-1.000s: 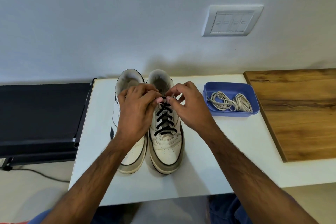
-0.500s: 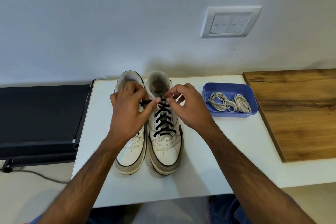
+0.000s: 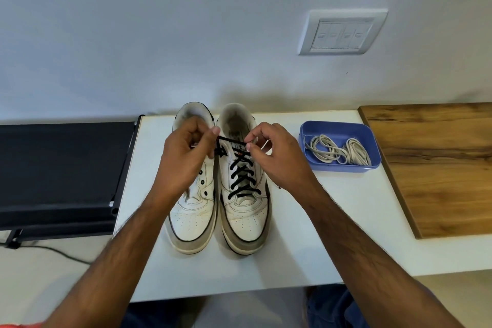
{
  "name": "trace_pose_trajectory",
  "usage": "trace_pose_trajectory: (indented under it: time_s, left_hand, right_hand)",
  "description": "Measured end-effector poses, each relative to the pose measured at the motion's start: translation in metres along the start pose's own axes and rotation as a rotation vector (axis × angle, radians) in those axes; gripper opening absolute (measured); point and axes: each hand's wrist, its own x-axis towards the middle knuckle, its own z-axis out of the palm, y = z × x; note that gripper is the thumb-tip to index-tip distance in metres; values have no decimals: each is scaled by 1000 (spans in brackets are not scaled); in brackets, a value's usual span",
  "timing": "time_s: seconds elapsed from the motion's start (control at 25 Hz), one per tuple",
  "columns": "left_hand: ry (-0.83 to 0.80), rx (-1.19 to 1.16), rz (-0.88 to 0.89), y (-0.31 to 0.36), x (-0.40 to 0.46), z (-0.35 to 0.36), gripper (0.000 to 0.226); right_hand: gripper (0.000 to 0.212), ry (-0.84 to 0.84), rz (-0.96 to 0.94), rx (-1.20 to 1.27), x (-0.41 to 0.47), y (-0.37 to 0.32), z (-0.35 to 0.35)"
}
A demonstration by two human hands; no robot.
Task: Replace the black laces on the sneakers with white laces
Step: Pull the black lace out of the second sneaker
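Black lace [image 3: 241, 173] still criss-crosses the right sneaker [image 3: 243, 189], whose long axis runs toe-toward-the-person, heel toward the wall; its freed end is stretched sideways between the two hands, seemingly to draw it out of the top eyelets. Left hand [image 3: 183, 157] and right hand [image 3: 277, 157] each pinch that strand narrowly. Left sneaker [image 3: 195, 208] lies under the left hand, apparently unlaced, and white laces [image 3: 338, 152] wait in the blue tray [image 3: 338, 128] beyond the right hand.

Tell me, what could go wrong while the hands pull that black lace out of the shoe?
1. The left hand and right hand stretch the black lace tight; a hard tug might drag the right sneaker or tip it against the left sneaker.
2. The blue tray of white laces sits close by; the right arm could bump it.
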Motion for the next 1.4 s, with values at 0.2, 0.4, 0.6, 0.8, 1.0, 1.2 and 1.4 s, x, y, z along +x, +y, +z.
trace_pose_trajectory:
  time_s: [0.2, 0.4, 0.6, 0.8, 1.0, 1.2, 1.4]
  left_hand:
    - [-60, 703, 283, -14, 7, -14, 32]
    - [-1, -115, -58, -1, 7, -16, 23]
    - [-37, 22, -30, 0, 8, -29, 26]
    - [-102, 400, 78, -9, 9, -41, 31]
    - [-153, -257, -42, 1, 6, -39, 40]
    - [54, -892, -196, -18, 14, -46, 30]
    - [120, -1048, -131, -18, 11, -45, 40]
  right_hand:
    - [6, -2, -10, -9, 1, 1, 1]
    - [5, -6, -5, -14, 1, 2, 0]
    - [5, -5, 0, -11, 1, 3, -1]
    - [6, -8, 1, -16, 1, 3, -1]
    - [5, -11, -1, -6, 2, 1, -3]
    - [6, -13, 4, -12, 1, 0, -3]
    - [7, -8, 3, -32, 2, 0, -5]
